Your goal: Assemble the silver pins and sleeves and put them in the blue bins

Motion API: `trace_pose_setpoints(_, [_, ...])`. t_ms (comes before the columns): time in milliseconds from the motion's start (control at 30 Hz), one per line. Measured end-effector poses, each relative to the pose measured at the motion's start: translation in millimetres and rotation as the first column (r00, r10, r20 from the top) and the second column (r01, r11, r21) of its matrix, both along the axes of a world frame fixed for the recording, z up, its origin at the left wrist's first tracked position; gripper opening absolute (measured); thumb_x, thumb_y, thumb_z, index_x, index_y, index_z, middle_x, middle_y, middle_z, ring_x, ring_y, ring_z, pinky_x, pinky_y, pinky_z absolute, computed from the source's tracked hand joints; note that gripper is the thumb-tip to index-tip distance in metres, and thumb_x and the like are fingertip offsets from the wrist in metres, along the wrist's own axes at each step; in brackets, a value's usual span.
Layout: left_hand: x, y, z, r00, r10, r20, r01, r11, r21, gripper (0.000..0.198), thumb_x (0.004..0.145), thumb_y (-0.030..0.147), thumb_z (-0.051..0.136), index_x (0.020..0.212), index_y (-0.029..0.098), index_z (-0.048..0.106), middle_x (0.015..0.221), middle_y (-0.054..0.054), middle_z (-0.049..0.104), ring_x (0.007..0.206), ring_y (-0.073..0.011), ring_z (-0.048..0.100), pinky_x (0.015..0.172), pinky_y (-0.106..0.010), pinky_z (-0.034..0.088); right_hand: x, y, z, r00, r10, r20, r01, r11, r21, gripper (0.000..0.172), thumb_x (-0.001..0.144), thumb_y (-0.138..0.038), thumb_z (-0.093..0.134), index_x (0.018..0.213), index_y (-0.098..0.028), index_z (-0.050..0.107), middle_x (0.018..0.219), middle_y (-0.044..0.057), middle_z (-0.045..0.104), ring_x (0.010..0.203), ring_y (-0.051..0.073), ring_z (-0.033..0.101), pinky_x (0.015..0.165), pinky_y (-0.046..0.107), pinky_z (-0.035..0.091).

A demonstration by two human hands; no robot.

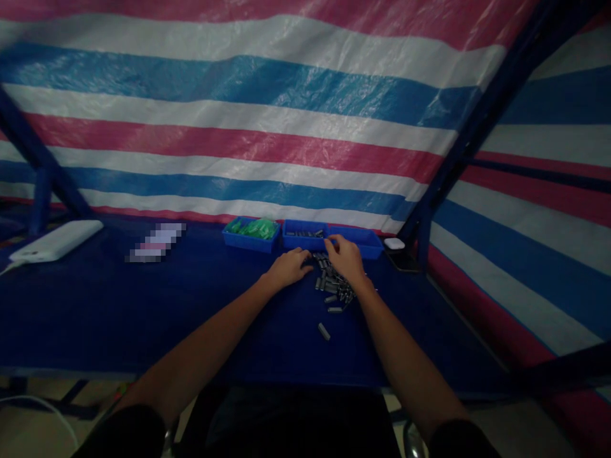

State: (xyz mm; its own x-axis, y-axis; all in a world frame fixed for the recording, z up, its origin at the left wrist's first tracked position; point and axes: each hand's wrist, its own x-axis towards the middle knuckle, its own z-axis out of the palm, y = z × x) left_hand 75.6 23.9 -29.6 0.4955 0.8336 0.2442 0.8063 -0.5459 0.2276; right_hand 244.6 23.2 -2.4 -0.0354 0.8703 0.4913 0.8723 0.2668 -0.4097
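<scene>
Several small grey metal cylinders (328, 284) lie in a loose pile on the dark blue table, with one (324, 331) apart from it nearer the front edge. My left hand (289, 267) is at the pile's left side, fingers curled; a small dark piece shows at its fingertips, too small to make out. Over the back of the pile, by the middle blue bin (305, 243), is my right hand (344, 257), thumb and finger pinched together. Whatever is between them is hidden. Metal pieces lie in the middle bin. The left blue bin (251, 243) holds green pieces (260, 228).
Another blue bin (367, 242) stands behind my right hand. To its right are a white case (394, 243) and a dark phone (403, 261). A white power bank (57, 242) with a cable and a blurred paper (160, 242) lie at the left. Striped sheeting (238, 140) hangs behind.
</scene>
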Motion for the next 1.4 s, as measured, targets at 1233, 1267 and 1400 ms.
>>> trace_pose_setpoints(1233, [-7.7,-22.7,3.8,0.939,-0.116,0.322,0.173,0.973,-0.154,0.031,0.085,0.04,0.041,0.093,0.016,0.059,0.082,-0.005,0.059,0.074,-0.0164,0.056,0.07,-0.027,0.041,-19.6,-19.0,24.9,0.968,0.173,-0.183,-0.108,0.942,0.319,0.026,0.09,-0.031,0.032,0.099,-0.016,0.051,0.088,0.008,0.062,0.082,0.017,0.057,0.075,0.027,0.039])
trace_pose_setpoints(1267, [-6.0,-27.3,4.5,0.951,-0.17,0.258,0.207,0.97,-0.125,0.033,0.082,0.043,0.045,0.1,0.018,0.058,0.088,-0.006,0.058,0.077,-0.0172,0.056,0.072,-0.028,0.042,-18.4,-15.5,32.1,0.969,0.149,-0.197,-0.071,0.932,0.356,0.028,0.09,-0.032,0.031,0.1,-0.016,0.051,0.089,0.008,0.062,0.082,0.018,0.057,0.076,0.027,0.04])
trace_pose_setpoints(1400, [-4.3,-35.0,5.6,0.972,-0.208,0.108,0.219,0.971,-0.094,0.039,0.074,0.048,0.057,0.103,0.021,0.057,0.099,-0.006,0.054,0.082,-0.0193,0.057,0.073,-0.029,0.044,-17.7,4.2,39.2,0.996,0.038,-0.079,-0.018,0.97,0.242,0.032,0.086,-0.032,0.042,0.113,-0.016,0.048,0.091,0.009,0.061,0.083,0.02,0.057,0.076,0.031,0.04])
